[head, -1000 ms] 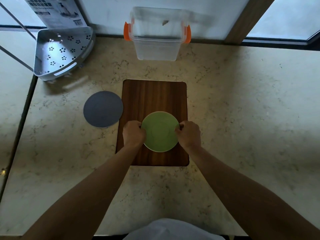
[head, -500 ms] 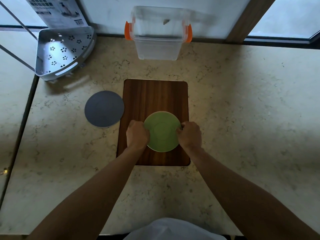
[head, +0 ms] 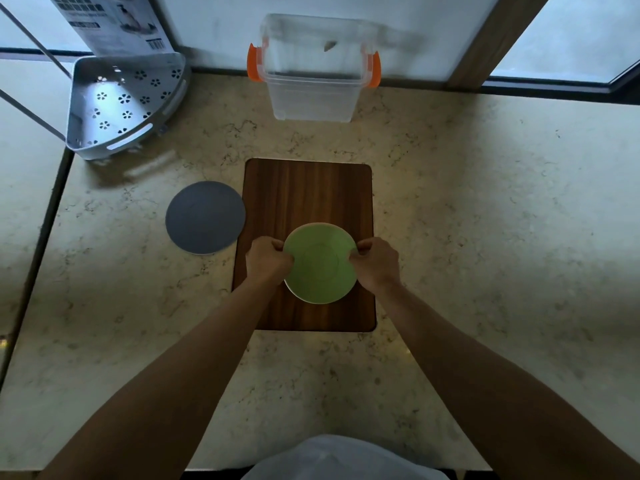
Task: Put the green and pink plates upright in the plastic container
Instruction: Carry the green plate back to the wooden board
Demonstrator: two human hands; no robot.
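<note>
A view from above, looking down at a pale marbled bench (head: 485,237) with two bare forearms reaching forward from the near edge. Toward the far left corner sits a grey perforated corner rack (head: 124,105). Nearer the middle, just left of a dark wooden board (head: 308,192), a flat grey disc (head: 205,217) lies on the bench; it may be a plate or a mat, and its colour does not read as pink here.

On the near half of the board is the green plate (head: 320,263), lying roughly flat. The left hand (head: 268,263) is closed on the plate's left rim, fingers curled over the edge. The right hand (head: 375,265) pinches the right rim in the same way. Whether the plate is lifted clear of the board cannot be told.

At the far edge, straight ahead, stands the clear plastic container (head: 313,84) with orange side latches, open and apparently empty.

Likely risks: the grip is on thin rim edges only, so the plate could slip while being turned on edge. An upright plate alone in a wide empty box has nothing to lean against and may topple flat. The container's rim could also catch the plate on the way in.
</note>
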